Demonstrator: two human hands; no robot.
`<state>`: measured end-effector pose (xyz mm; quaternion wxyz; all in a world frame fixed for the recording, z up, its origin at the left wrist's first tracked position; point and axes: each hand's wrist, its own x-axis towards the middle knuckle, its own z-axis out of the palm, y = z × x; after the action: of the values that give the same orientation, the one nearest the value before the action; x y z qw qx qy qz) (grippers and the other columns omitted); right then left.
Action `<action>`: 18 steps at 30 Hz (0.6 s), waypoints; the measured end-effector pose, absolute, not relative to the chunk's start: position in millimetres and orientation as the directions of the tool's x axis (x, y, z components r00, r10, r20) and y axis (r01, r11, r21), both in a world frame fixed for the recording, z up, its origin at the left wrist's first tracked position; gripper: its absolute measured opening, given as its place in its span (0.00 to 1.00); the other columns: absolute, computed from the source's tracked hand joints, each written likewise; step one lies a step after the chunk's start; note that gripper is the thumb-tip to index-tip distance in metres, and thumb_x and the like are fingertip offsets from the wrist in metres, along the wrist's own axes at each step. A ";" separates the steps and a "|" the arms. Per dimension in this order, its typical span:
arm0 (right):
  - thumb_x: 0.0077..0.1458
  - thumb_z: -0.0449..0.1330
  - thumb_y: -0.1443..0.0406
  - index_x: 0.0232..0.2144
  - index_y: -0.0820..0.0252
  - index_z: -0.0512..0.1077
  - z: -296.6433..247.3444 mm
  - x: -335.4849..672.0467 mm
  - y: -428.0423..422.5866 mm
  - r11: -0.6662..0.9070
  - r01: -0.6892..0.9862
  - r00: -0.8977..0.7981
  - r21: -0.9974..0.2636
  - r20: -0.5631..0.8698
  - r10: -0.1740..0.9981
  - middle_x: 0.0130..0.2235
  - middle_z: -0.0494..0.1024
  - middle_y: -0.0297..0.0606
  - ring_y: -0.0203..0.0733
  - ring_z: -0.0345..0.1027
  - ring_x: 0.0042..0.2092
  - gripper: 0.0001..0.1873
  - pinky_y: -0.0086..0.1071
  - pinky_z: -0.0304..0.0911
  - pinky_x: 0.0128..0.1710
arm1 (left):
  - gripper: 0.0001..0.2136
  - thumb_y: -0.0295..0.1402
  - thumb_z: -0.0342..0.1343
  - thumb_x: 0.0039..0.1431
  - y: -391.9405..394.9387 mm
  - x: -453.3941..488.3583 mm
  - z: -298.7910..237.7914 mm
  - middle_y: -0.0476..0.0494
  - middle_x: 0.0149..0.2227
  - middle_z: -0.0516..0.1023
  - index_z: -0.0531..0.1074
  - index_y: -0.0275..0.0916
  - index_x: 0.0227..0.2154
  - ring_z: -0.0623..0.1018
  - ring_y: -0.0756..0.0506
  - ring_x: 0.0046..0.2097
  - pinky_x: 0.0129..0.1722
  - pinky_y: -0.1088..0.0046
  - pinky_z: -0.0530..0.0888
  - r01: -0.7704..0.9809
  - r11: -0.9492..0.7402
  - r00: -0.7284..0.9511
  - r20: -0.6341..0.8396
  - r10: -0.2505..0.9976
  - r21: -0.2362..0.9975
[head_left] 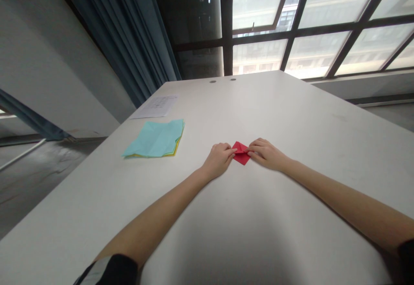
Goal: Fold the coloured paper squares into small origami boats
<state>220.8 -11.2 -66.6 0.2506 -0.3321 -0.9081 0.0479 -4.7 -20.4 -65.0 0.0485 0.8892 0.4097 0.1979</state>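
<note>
A small piece of folded red paper (242,158), roughly diamond-shaped with one corner towards me, lies on the white table (233,216). My left hand (220,158) pinches its left side, thumb on the upper layer. On the opposite side my right hand (263,152) has closed its fingers on the paper's right corner. A raised flap runs across the paper between the two thumbs. The fingertips cover both side corners, so their exact folds are hidden.
Left of my hands lies a stack of light blue and yellow paper sheets (155,139). Behind it is a printed white sheet (155,106). Two round grommets, one of them a dark-ringed disc (212,81), sit near the far edge. Beyond stand a blue curtain (129,30) and windows (258,56).
</note>
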 end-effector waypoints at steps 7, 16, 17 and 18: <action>0.57 0.49 0.63 0.40 0.58 0.69 -75.7 218.5 -6.9 0.670 0.640 -0.512 -0.377 0.441 0.737 0.32 0.76 0.39 0.43 0.67 0.36 0.11 0.38 0.61 0.40 | 0.13 0.28 0.46 0.58 -20.3 -2.1 -65.1 0.45 0.35 0.76 0.65 0.40 0.46 0.72 0.45 0.40 0.44 0.63 0.66 0.703 -0.606 0.513 0.325 0.794 0.372; 0.56 0.51 0.63 0.42 0.57 0.65 -78.3 212.7 -4.8 0.546 0.689 -0.420 -0.476 0.351 0.837 0.29 0.75 0.35 0.37 0.66 0.29 0.11 0.32 0.61 0.32 | 0.14 0.24 0.43 0.58 -16.8 0.7 -73.5 0.41 0.43 0.72 0.63 0.37 0.47 0.72 0.47 0.42 0.44 0.69 0.69 0.634 -0.619 0.496 0.369 0.786 0.464; 0.55 0.51 0.64 0.43 0.57 0.64 -78.3 212.5 -4.9 0.541 0.686 -0.415 -0.486 0.350 0.840 0.29 0.74 0.34 0.37 0.66 0.28 0.12 0.32 0.61 0.32 | 0.15 0.24 0.43 0.58 -16.7 0.4 -74.4 0.41 0.44 0.72 0.62 0.37 0.48 0.72 0.48 0.42 0.44 0.70 0.69 0.628 -0.616 0.489 0.375 0.788 0.475; 0.55 0.51 0.64 0.44 0.57 0.64 -78.5 212.6 -4.8 0.538 0.683 -0.410 -0.495 0.350 0.842 0.29 0.74 0.34 0.37 0.66 0.28 0.13 0.32 0.62 0.31 | 0.15 0.24 0.43 0.58 -16.7 -0.1 -75.1 0.42 0.44 0.72 0.61 0.37 0.48 0.72 0.48 0.42 0.44 0.70 0.69 0.627 -0.611 0.483 0.374 0.792 0.483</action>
<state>212.6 -4.8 -78.5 0.2880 -0.4603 -0.8283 0.1385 -0.1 -16.7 -75.1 0.1418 0.8493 0.4178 0.2899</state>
